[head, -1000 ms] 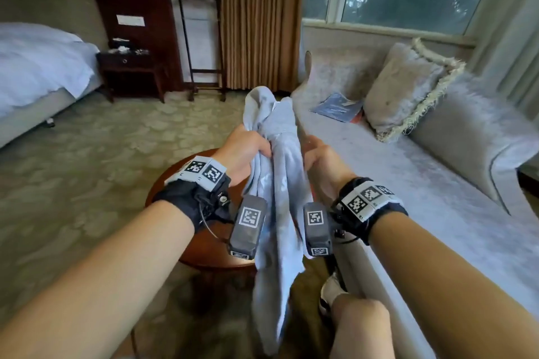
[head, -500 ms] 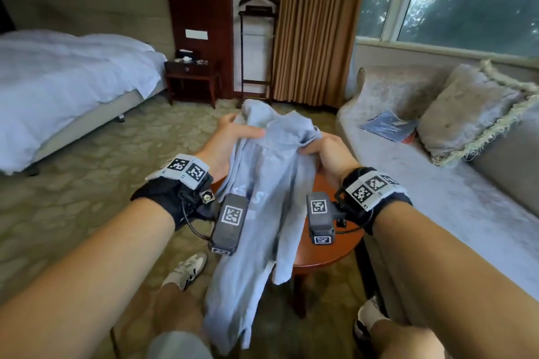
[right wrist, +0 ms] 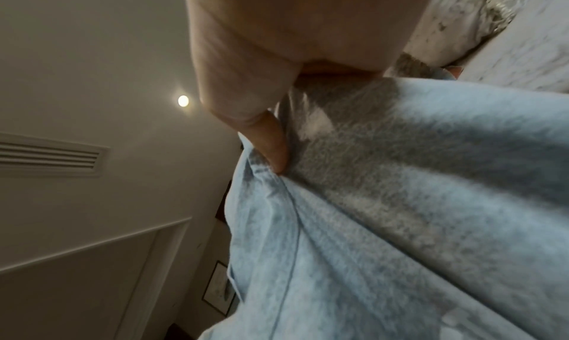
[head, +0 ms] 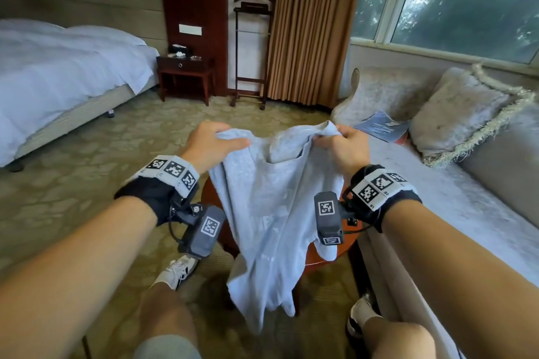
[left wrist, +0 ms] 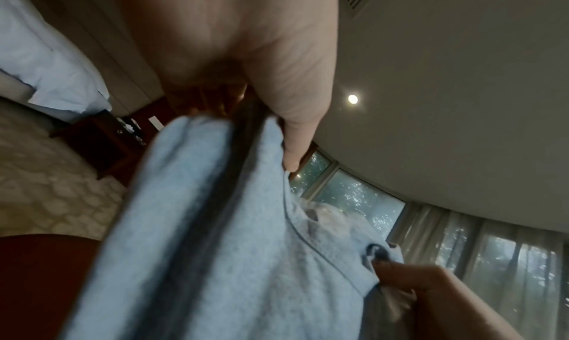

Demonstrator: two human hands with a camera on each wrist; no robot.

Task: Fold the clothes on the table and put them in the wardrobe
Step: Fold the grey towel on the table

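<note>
A light blue-grey T-shirt (head: 271, 213) hangs in the air in front of me, its neck opening up and its hem dangling below the round red-brown table (head: 329, 256). My left hand (head: 215, 141) grips its left shoulder and my right hand (head: 338, 141) grips its right shoulder, with the cloth spread between them. In the left wrist view the thumb (left wrist: 295, 136) presses the bunched shirt (left wrist: 215, 223). In the right wrist view the thumb (right wrist: 270, 148) pinches the fabric (right wrist: 385, 211). No wardrobe is in view.
A grey sofa (head: 455, 207) with a fringed cushion (head: 460, 108) and a blue booklet (head: 382, 125) runs along the right. A white bed (head: 58, 76) stands at the left, with a nightstand (head: 183, 76) and a valet stand (head: 250, 49) at the back. Patterned carpet (head: 87, 160) lies between.
My hands have moved apart, spreading the bunched shirt open by its shoulders. The head view has swung left, bringing the bed further in.
</note>
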